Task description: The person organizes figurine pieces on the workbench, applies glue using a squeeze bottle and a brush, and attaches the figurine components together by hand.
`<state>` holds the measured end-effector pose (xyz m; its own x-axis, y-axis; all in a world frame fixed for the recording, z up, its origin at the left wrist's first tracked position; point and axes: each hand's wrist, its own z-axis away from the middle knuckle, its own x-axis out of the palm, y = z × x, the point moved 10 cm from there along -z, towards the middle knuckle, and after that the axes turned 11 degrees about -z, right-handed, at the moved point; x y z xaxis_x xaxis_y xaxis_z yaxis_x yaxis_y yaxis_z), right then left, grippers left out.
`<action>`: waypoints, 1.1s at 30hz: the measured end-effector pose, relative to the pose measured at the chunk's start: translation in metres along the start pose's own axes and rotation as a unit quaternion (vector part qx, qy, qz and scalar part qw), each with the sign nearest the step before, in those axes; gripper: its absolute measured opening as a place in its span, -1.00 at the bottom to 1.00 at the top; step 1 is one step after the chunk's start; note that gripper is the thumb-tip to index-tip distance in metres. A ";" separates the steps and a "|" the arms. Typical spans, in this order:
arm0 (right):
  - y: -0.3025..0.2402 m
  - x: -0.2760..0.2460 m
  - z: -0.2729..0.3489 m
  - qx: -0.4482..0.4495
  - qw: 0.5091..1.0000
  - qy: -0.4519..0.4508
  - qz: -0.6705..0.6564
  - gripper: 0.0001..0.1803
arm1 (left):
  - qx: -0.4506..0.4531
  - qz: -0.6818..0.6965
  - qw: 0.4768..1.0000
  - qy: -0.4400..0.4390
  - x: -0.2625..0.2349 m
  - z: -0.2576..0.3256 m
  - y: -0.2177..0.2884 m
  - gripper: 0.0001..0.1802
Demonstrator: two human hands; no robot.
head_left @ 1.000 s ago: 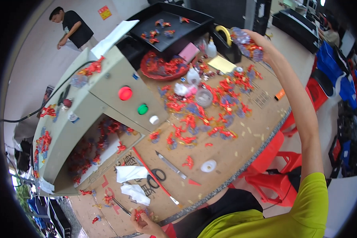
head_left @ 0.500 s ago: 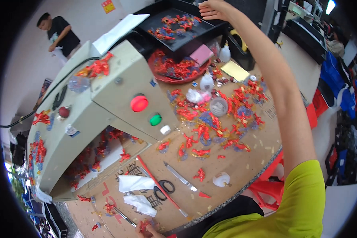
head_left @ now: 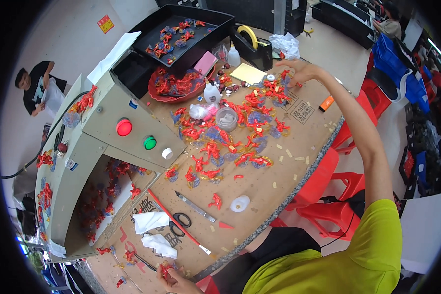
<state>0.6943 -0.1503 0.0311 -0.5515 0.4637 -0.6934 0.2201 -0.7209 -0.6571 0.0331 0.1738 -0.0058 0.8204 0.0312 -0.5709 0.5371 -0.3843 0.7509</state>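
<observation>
At the lower edge my left hand [head_left: 177, 283] is closed around a small red figurine [head_left: 166, 269]. Far off to the right, my right hand [head_left: 303, 72] reaches over the table with fingers apart. It is next to a cluster of red figurines [head_left: 278, 90] with clear purple and yellow parts; whether its fingertips touch one is hard to make out. More of these figurines [head_left: 211, 149] lie spread across the middle of the table. Close to my left hand lies a dark, thin-handled tool [head_left: 146, 263], its tip by another red figurine [head_left: 130, 256].
A beige machine [head_left: 95, 147] with red and green buttons fills the left. Behind are a black tray [head_left: 206, 41] of figurines, a red bowl [head_left: 154, 95] and white bottles [head_left: 211, 93]. A craft knife [head_left: 193, 206], brush [head_left: 174, 215] and scissors [head_left: 181, 220] lie nearer. A person [head_left: 36, 88] stands back left.
My right hand has come down from beside the black tray to the figurines at the table's far right. The view has shifted; my left hand still holds the red figurine.
</observation>
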 end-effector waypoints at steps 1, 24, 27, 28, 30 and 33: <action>0.007 0.006 -0.007 -0.024 0.999 -0.010 0.041 -0.15 | 0.006 0.001 1.000 0.000 0.002 0.000 0.000 -0.69; -0.078 -0.024 0.114 -0.350 0.912 0.207 -0.044 -0.57 | -0.003 0.079 0.997 0.026 0.001 0.003 -0.004 -0.71; -0.094 -0.016 0.120 -0.361 0.908 0.185 -0.099 -0.57 | 0.008 0.019 1.000 0.007 0.001 0.000 0.000 -0.69; -0.093 -0.013 0.115 -0.361 0.909 0.182 -0.098 -0.57 | 0.005 0.018 1.000 0.007 0.001 0.000 0.001 -0.69; -0.086 -0.010 0.107 -0.377 0.899 0.157 -0.161 -0.56 | 0.007 0.043 0.999 0.008 0.003 0.000 0.004 -0.69; -0.036 0.004 0.088 -0.134 0.921 0.097 -0.353 -0.52 | -0.002 0.048 0.999 0.001 0.003 0.000 0.004 -0.69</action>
<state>0.6136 -0.1675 0.0779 -0.4851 0.8701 -0.0874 0.0663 -0.0630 -0.9958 0.0377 0.1727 -0.0049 0.8683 -0.0037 -0.4961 0.4572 -0.3823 0.8030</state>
